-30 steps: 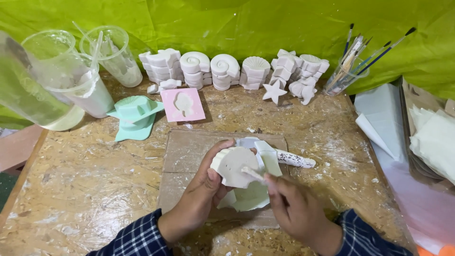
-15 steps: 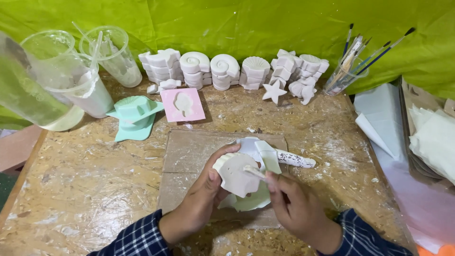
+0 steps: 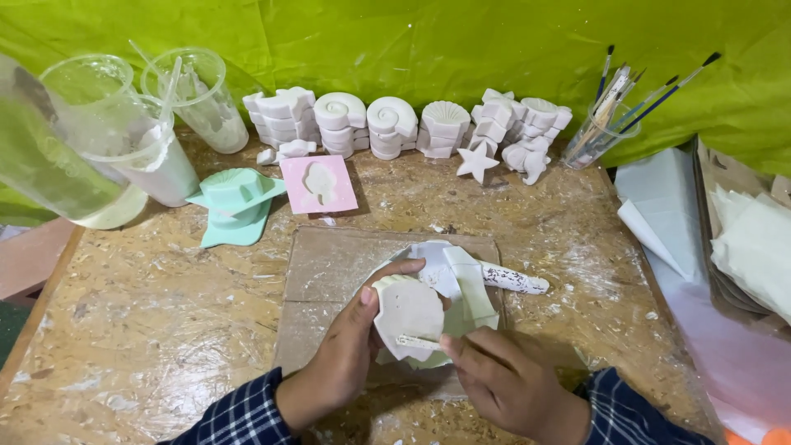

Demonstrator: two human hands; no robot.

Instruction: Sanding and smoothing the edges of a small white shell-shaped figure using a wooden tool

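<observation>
Shell-shaped plaster cast (image 3: 409,311) sits upright in my left hand (image 3: 350,350), which grasps it by its left edge with the thumb on top, over the near middle of the worktop (image 3: 148,330). My right hand (image 3: 503,375) pinches a thin white stick (image 3: 418,341) and lays its tip against the lower rim of the cast. I judge the step in hand to be cleaning or trimming the cast's edge. The next move, as I see it, calls for a light, steady stroke along the rim while the left hand turns the cast a little, since a hard push could chip the plaster.

Just beneath the cast lies a pale green mould (image 3: 461,317) with a folded white sheet (image 3: 461,276) on a brown board (image 3: 329,272), and a white roller (image 3: 515,280) rests to the right of it. Far off, a row of finished white casts (image 3: 395,124) lines the green backdrop (image 3: 412,41), with a jar of brushes (image 3: 606,124) at far right and clear plastic cups (image 3: 124,140) at far left.
</observation>
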